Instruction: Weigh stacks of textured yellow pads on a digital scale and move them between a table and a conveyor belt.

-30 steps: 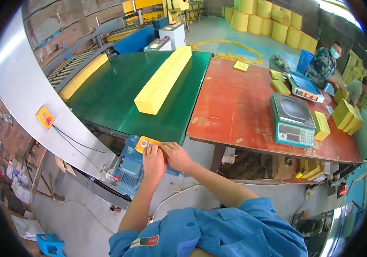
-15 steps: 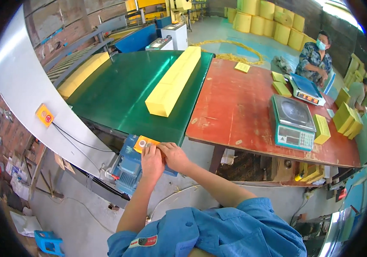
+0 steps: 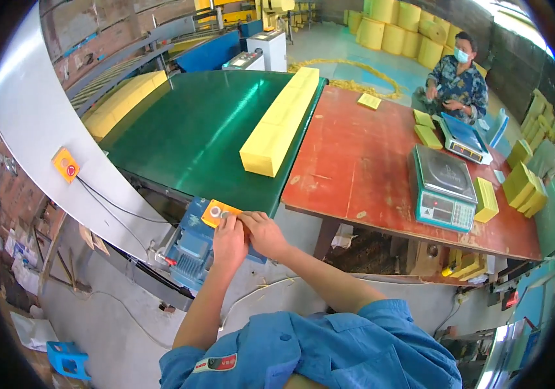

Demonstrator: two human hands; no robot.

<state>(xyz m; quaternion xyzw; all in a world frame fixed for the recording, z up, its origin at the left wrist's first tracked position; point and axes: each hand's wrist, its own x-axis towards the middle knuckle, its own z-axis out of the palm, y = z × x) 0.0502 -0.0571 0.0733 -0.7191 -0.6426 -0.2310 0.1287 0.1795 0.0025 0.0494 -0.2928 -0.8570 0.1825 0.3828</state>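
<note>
My left hand (image 3: pixel 230 241) has its fingers curled over the near edge of an orange push-button box (image 3: pixel 213 212) with round buttons. Against it, my right hand (image 3: pixel 264 235) is closed around the box's right end, which is hidden under the fingers. The box sits above a blue electric motor (image 3: pixel 194 251) at the near end of a green conveyor belt (image 3: pixel 180 139). On the belt's right side lies a long yellow block (image 3: pixel 280 123), apart from both hands. Another long yellow block (image 3: pixel 125 104) lies along the belt's far left edge.
A red table (image 3: pixel 355 159) adjoins the belt, bearing a teal scale (image 3: pixel 444 188), a blue-topped scale (image 3: pixel 464 137) and yellow stacks (image 3: pixel 523 188). Behind it is a person (image 3: pixel 459 81) in a mask. A white curved panel (image 3: pixel 50 129) with another orange button box (image 3: pixel 65 165) stands left.
The long yellow block has shifted right on the belt, closer to the red table. The person behind the table has moved left and raised a hand. My hands stay at the button box.
</note>
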